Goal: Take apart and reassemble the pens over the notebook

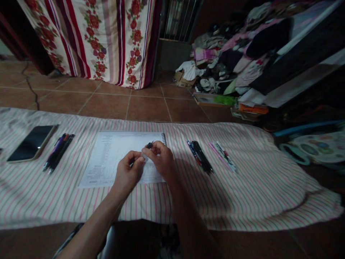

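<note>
My left hand (129, 166) and my right hand (161, 158) meet above a spiral-bound pad of printed paper (93, 169). Between their pinched fingertips is a small pale, see-through piece (145, 155). A short black end (149, 145) sticks up beside the right fingers; whether it joins the pale piece I cannot tell. The fingers cover most of what they hold. To the right of the pad lies a bunch of pens (201, 157), mostly black. Two patterned pens (223, 156) lie farther right. More dark pens (58, 153) form a group on the left.
A phone (31, 143) lies at the far left of the striped cloth (258, 180). Beyond the cloth are floor tiles (110, 102) and a flowered curtain (107, 43). Heaped clothes (234, 54) and a cardboard box (184, 80) stand at the back right.
</note>
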### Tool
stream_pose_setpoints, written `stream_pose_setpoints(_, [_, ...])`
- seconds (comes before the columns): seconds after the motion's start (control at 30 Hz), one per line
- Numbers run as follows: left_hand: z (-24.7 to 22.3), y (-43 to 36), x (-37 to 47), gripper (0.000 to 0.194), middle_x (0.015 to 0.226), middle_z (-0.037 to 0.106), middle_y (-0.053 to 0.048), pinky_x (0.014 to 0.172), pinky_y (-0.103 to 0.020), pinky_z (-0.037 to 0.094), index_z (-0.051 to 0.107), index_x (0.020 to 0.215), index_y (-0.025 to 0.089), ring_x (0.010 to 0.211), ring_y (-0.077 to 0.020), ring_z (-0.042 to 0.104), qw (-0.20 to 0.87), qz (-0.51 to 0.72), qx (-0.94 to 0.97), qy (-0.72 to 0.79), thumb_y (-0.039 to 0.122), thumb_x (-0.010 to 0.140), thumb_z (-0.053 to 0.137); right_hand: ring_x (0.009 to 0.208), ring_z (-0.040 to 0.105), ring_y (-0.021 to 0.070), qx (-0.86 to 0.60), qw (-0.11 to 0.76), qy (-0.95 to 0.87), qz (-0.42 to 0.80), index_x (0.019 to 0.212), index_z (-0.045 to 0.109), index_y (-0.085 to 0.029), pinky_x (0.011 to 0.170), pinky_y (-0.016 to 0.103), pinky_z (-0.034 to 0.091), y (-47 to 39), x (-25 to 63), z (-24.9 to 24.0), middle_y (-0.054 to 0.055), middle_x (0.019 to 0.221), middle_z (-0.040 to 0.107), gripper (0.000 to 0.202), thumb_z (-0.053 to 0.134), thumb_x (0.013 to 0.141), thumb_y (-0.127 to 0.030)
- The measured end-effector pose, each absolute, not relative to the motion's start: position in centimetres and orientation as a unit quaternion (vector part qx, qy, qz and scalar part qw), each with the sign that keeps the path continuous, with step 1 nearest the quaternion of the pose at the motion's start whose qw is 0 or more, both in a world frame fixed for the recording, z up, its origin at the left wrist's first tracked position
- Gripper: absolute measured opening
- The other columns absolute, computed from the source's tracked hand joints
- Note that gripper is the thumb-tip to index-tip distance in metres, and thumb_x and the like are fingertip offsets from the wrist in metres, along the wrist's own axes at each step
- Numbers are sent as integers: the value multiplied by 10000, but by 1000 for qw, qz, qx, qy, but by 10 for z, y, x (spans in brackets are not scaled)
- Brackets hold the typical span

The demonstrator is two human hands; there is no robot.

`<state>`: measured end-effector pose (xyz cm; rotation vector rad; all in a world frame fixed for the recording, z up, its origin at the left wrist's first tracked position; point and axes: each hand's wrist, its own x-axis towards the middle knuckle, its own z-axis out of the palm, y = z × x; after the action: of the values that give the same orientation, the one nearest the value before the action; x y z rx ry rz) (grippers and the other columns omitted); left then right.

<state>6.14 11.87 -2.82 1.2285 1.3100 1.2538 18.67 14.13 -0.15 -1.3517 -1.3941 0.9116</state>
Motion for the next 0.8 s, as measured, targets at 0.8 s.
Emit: stream_pose_setpoints(0.8, [-23, 121, 60, 121, 662, 599, 11, 649, -268, 440, 589, 730, 179, 644, -133, 556, 440, 513, 515, 527, 287, 706, 637, 799, 652, 163, -482, 516, -482, 518, 839, 670, -190, 762, 289, 498, 141, 190, 2, 22, 847, 705, 234, 694, 666, -345])
